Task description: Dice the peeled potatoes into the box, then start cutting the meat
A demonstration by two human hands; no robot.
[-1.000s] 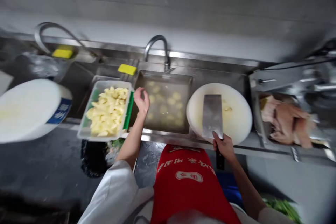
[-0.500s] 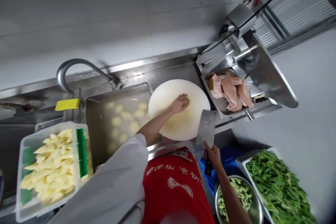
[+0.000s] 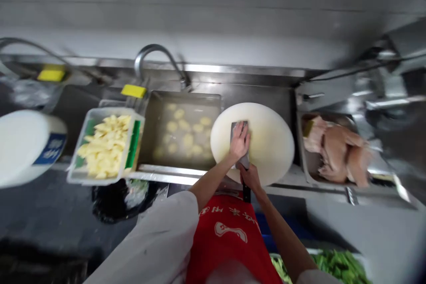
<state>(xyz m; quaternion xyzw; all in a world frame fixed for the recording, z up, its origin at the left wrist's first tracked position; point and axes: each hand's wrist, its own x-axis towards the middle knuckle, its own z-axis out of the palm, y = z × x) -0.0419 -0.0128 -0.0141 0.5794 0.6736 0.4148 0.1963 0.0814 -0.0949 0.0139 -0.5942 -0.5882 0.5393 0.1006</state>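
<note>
A round white cutting board [image 3: 273, 142] sits on the steel counter beside the sink. On its left part lies a cleaver [image 3: 245, 160], its broad blade flat or nearly so. My right hand [image 3: 251, 178] is closed around the black handle at the board's near edge. My left hand [image 3: 239, 142] rests on the blade with fingers stretched out, covering much of it. Whether anything lies beneath the blade is hidden. Several peeled potatoes [image 3: 188, 140] lie in cloudy water in the sink [image 3: 156, 111] to the left.
Left of the sink stands a clear tub [image 3: 73, 175] of cut potato pieces [image 3: 104, 151], then a white bucket [image 3: 20, 146]. A faucet [image 3: 156, 48] arches behind. To the right is a steel tray [image 3: 308, 168] of raw meat [image 3: 336, 151]. Leafy greens [image 3: 339, 266] show below.
The cleaver has come from beyond the board's right edge onto the board. My left hand, earlier on the bare board, now lies on the blade. The view has swung left.
</note>
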